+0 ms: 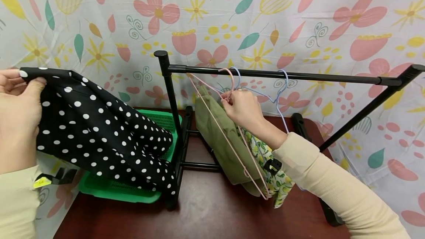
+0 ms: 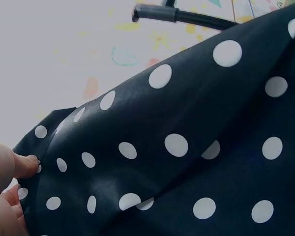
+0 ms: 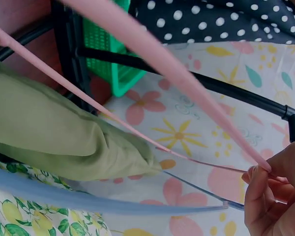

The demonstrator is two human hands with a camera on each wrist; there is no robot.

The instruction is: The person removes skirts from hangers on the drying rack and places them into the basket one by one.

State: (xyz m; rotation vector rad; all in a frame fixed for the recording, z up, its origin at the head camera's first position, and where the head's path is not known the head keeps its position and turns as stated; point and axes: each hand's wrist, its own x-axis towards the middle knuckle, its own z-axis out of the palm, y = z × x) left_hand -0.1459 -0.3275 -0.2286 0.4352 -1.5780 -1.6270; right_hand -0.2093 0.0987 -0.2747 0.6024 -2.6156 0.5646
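Observation:
My left hand (image 1: 20, 110) pinches the edge of a black cloth with white polka dots (image 1: 99, 121) at the far left. The cloth hangs down from the fingers and trails over a green basket (image 1: 119, 193). In the left wrist view, thumb and fingers grip its folded corner. My right hand (image 1: 244, 108) holds a pink hanger (image 1: 216, 121) near the base of its hook, just below the rack's black bar (image 1: 305, 76). Nothing hangs on the pink hanger. Behind it, an olive green garment (image 1: 219, 139) and a lemon-print cloth (image 1: 282, 180) hang on blue hangers (image 1: 282, 87).
The black rack stands on a dark red-brown table (image 1: 212, 209), its left post (image 1: 170, 95) between basket and garments. A floral curtain (image 1: 206, 17) covers the wall behind. A black strap with a yellow tag (image 1: 49, 180) is at the left wrist.

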